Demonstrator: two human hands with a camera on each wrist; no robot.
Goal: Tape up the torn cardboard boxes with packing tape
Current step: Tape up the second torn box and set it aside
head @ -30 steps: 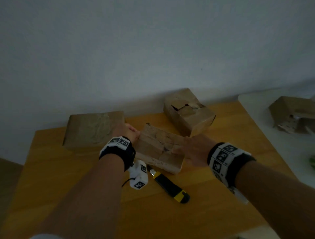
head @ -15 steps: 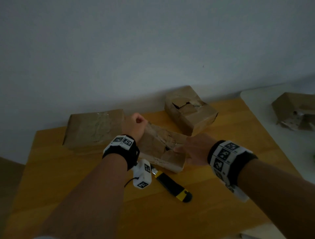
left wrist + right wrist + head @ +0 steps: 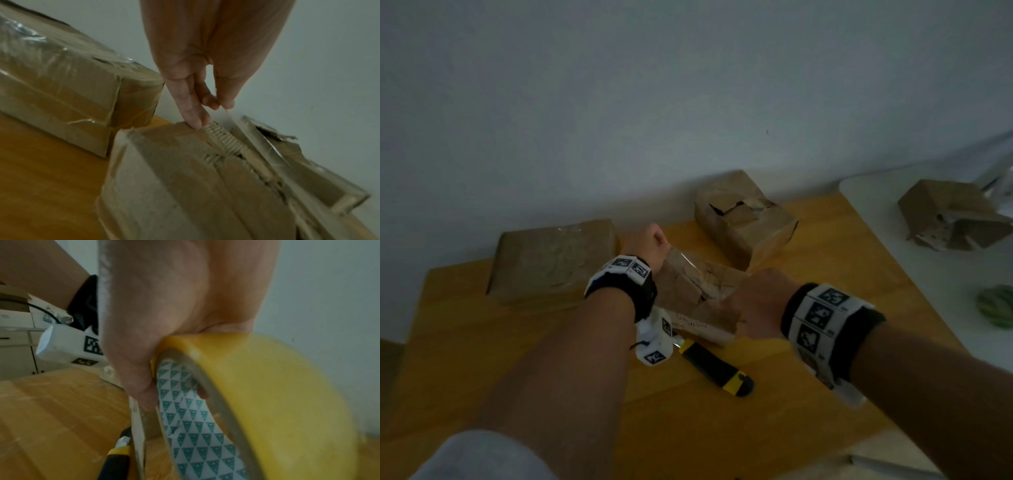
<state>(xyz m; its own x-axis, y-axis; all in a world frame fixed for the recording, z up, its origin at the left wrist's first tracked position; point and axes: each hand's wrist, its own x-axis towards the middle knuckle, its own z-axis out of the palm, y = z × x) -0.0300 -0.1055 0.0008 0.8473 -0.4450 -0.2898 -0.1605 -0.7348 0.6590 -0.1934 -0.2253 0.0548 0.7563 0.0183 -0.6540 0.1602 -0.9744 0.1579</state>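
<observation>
A torn cardboard box (image 3: 688, 291) (image 3: 174, 178) lies mid-table, its top split by a jagged tear. My left hand (image 3: 654, 240) (image 3: 218, 105) hovers over the box's far left corner and pinches the free end of a clear tape strip (image 3: 681, 258) (image 3: 257, 138), which stretches across the tear. At the box's near right edge my right hand (image 3: 753, 301) (image 3: 160, 386) grips the yellowish tape roll (image 3: 267, 394), with fingers inside its patterned core. The head view hides the roll behind that hand.
A yellow-black utility knife (image 3: 717, 368) (image 3: 117, 456) lies just in front of the box. A taped box (image 3: 551, 260) (image 3: 61, 81) sits left, another torn box (image 3: 746, 219) behind right. The white table (image 3: 893, 240) beside the wooden table (image 3: 517, 359) carries a ripped box (image 3: 952, 216).
My left hand has risen from the box's left corner, drawing the tape end up and out over the top. The right hand stayed at the box's near right edge.
</observation>
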